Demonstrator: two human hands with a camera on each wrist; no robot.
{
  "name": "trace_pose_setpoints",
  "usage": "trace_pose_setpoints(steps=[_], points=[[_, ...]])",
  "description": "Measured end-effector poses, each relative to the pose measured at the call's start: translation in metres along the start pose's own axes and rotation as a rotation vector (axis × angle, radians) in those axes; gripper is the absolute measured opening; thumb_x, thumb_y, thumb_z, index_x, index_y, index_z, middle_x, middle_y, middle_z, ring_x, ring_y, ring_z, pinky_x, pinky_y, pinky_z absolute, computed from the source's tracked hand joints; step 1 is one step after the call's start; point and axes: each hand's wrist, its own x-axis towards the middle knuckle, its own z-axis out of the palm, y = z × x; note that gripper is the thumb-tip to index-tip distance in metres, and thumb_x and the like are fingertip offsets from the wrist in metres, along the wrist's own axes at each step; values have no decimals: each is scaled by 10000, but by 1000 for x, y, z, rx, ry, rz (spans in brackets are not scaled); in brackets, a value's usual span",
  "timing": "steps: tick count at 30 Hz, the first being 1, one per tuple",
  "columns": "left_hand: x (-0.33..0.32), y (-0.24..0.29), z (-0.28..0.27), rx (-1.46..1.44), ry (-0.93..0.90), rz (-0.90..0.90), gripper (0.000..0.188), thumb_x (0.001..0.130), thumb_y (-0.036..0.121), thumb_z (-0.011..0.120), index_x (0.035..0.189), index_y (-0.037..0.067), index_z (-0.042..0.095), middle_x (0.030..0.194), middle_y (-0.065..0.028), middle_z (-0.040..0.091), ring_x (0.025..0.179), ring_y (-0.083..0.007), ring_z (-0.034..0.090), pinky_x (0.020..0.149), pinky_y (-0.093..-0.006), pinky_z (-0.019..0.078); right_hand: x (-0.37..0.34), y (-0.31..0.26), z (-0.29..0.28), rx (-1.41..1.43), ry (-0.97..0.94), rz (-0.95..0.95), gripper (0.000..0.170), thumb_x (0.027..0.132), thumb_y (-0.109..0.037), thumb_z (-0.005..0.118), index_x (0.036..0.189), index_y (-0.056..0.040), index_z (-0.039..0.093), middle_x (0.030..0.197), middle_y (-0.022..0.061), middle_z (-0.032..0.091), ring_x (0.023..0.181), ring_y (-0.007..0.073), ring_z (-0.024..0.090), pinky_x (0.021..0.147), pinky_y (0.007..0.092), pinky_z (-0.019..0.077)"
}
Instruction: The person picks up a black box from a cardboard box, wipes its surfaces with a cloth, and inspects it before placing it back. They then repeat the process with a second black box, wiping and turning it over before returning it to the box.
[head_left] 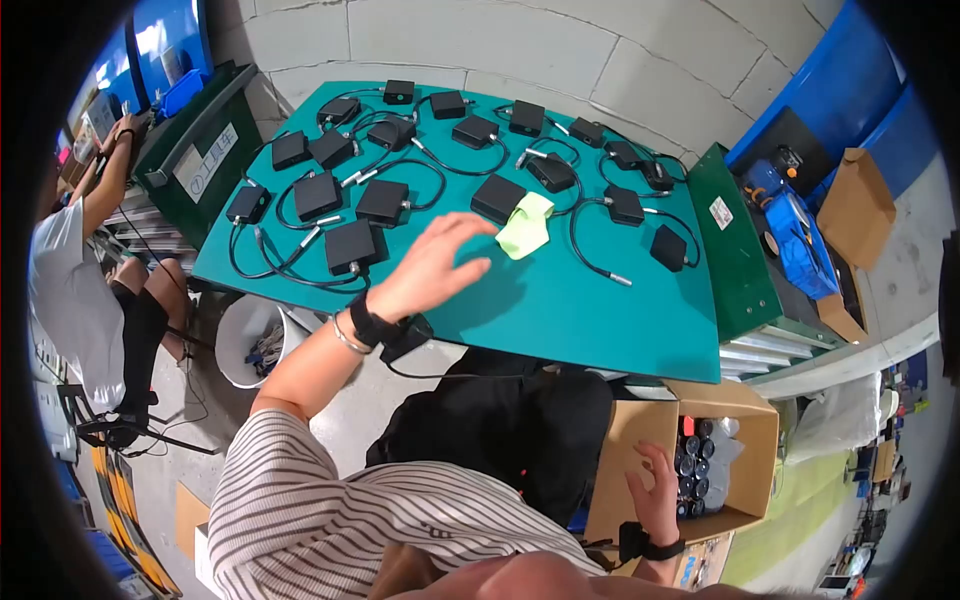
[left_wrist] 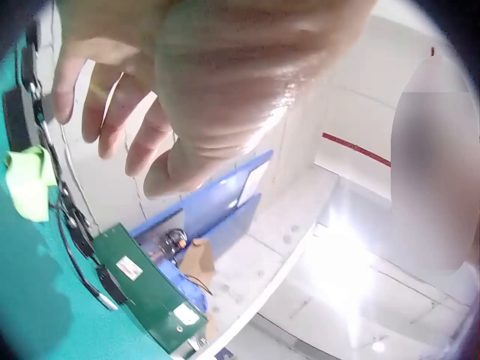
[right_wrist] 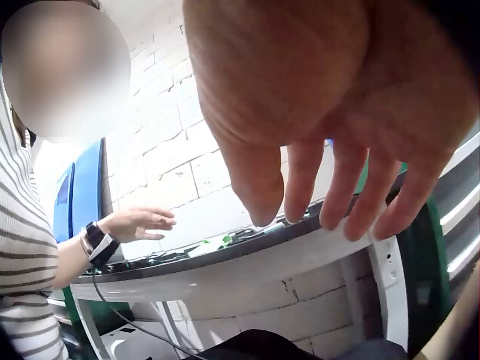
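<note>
My left hand (head_left: 428, 268) is over the green tabletop (head_left: 600, 320), its fingers loosely extended and nothing in them. Just past its fingertips a crumpled yellow-green cloth (head_left: 525, 228) lies against a black box (head_left: 497, 198) with a cable. In the left wrist view the cloth (left_wrist: 31, 182) shows below and left of the fingers. My right hand (head_left: 655, 492) hangs low at the right, beside an open cardboard box (head_left: 750, 475) of dark round-ended cylinders (head_left: 692, 465). Its fingers are spread and hold nothing, as the right wrist view shows of the same hand (right_wrist: 330, 112).
Several black boxes with short cables (head_left: 318, 195) cover the back and left of the table. A white bin (head_left: 235, 345) stands on the floor at left, near another seated person (head_left: 85, 290). Green cabinets (head_left: 735, 250) flank the table; a brick wall (head_left: 500, 45) is behind.
</note>
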Motion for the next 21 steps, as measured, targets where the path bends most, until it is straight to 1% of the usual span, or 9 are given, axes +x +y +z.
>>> trace_pose_setpoints(steps=[5, 7, 9, 12, 15, 17, 18, 20, 21], points=[[40, -46, 20, 182, 140, 86, 574, 782, 157, 684, 1310, 87, 468, 1364, -188, 411, 1257, -379, 391, 1031, -448, 375, -8, -33, 4, 29, -105, -91, 394, 771, 21, 646, 1155, -33, 578, 1151, 122, 575, 1033, 271, 582, 858, 339, 485], [71, -63, 35, 294, 50, 20, 680, 759, 141, 686, 1379, 116, 407, 1416, -183, 363, 1320, -388, 320, 1041, -496, 353, -15, -49, 5, 23, -114, -111, 388, 776, 7, 663, 1153, -34, 582, 1123, 122, 584, 997, 268, 590, 849, 331, 487], [95, -63, 42, 439, -164, -160, 786, 708, 138, 705, 1413, 180, 361, 1442, -162, 331, 1327, -371, 308, 1038, -524, 344, -23, -56, 6, 40, -172, -182, 394, 781, 3, 683, 1160, -39, 583, 1127, 122, 585, 997, 263, 601, 861, 334, 488], [125, -77, 52, 523, -484, -325, 923, 604, 240, 764, 1426, 269, 345, 1456, -102, 329, 1334, -364, 309, 975, -571, 375, -27, -64, 5, 48, -207, -189, 394, 789, -4, 686, 1166, -49, 583, 1126, 121, 593, 974, 251, 613, 853, 333, 492], [135, -83, 56, 633, -487, -335, 908, 592, 265, 777, 1408, 279, 379, 1393, -98, 390, 1276, -365, 387, 961, -598, 375, -23, -66, 7, 55, -204, -237, 402, 795, -13, 690, 1175, -61, 571, 1136, 126, 592, 956, 253, 618, 843, 341, 497], [137, -82, 55, 767, -462, -301, 773, 576, 324, 800, 1290, 235, 518, 1311, -103, 463, 1216, -363, 449, 928, -632, 386, -21, -62, 11, 75, -185, -362, 402, 788, -9, 691, 1170, -57, 576, 1133, 120, 601, 994, 267, 606, 854, 342, 485], [136, -78, 47, 796, -499, -283, 721, 547, 387, 821, 1203, 196, 590, 1267, -138, 488, 1188, -385, 463, 913, -593, 423, -21, -67, 12, 104, -228, -300, 395, 798, -25, 690, 1173, -55, 571, 1151, 125, 597, 992, 271, 604, 854, 353, 484], [152, -104, 38, 632, -718, -214, 797, 522, 514, 828, 1125, 37, 617, 1161, -191, 571, 1141, -359, 517, 910, -450, 474, -19, -72, 15, 76, -273, -292, 382, 816, -54, 682, 1179, -63, 563, 1133, 113, 582, 968, 255, 604, 839, 346, 492], [149, -101, 36, 631, -703, -243, 800, 533, 531, 822, 1094, -2, 621, 1155, -204, 588, 1124, -330, 542, 898, -430, 485, -18, -74, 15, 59, -298, -306, 381, 827, -69, 676, 1188, -75, 555, 1129, 101, 568, 952, 241, 604, 829, 339, 496]])
